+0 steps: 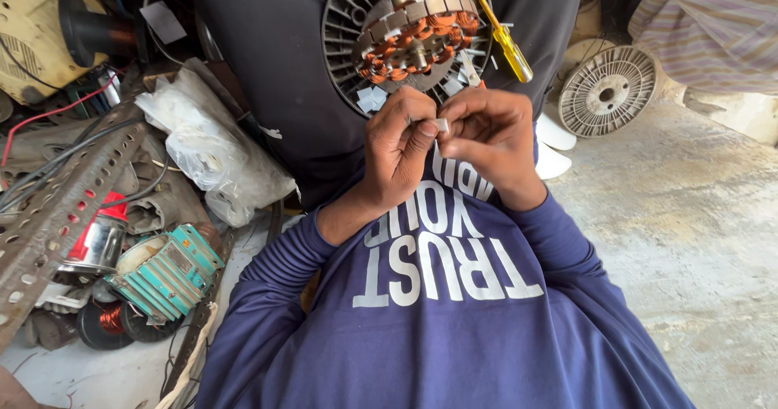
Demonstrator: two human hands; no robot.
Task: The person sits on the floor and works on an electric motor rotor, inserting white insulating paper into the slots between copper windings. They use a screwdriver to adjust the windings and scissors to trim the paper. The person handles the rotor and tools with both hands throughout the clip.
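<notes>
My left hand (399, 140) and my right hand (492, 138) meet in front of my chest, both pinching a small white paper slip (441, 124) between the fingertips. Just beyond them, on my lap, lies a round fan motor stator (409, 32) with copper windings, grey steel teeth and a dark ribbed housing. Small white paper slips (372, 99) rest on its near edge. A yellow-handled screwdriver (506, 44) leans across the stator's right side. My sleeves and shirt are dark blue.
A white ribbed motor cover (607, 90) lies on the concrete floor at right. At left are a crumpled plastic bag (209, 146), a perforated metal angle bar (61, 206), a teal transformer (166, 271), a copper wire spool (108, 320) and cables.
</notes>
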